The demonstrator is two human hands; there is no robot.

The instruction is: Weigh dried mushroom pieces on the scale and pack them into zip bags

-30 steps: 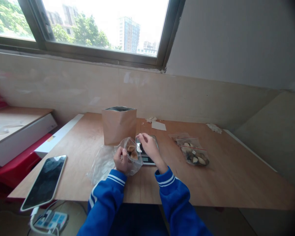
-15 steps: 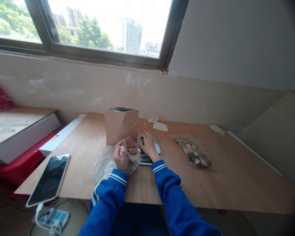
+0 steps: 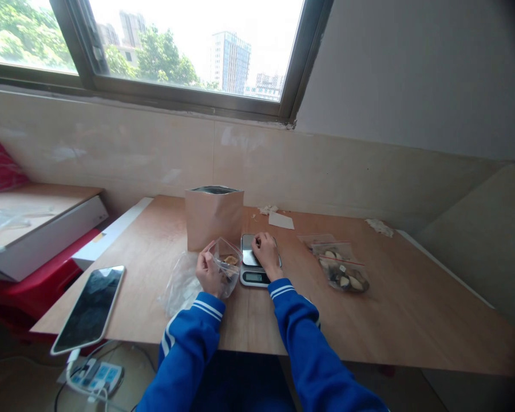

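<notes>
My left hand [image 3: 209, 272] is closed on the upper edge of a clear zip bag [image 3: 228, 276], which holds brown dried pieces and gapes at the top. To its right lies a small kitchen scale [image 3: 248, 257] with a metal plate and a display whose digits I cannot read. Over the plate is my right hand [image 3: 266, 252], its fingers curled together. Something small and dark shows at those fingertips, too little of it to name. Behind the zip bag a brown paper pouch [image 3: 214, 220] stands upright with its top open.
Crumpled clear plastic [image 3: 178, 286] lies left of my left hand. Several filled zip bags [image 3: 345, 274] rest to the right. A white card [image 3: 281, 221] and scraps [image 3: 268, 210] lie at the back. A tablet [image 3: 89, 309] with a cable overhangs the front-left edge.
My right hand has drawn back rightward from the left side of the scale plate, and its fingers have curled in. More of the plate and display now shows. The left hand keeps the zip bag.
</notes>
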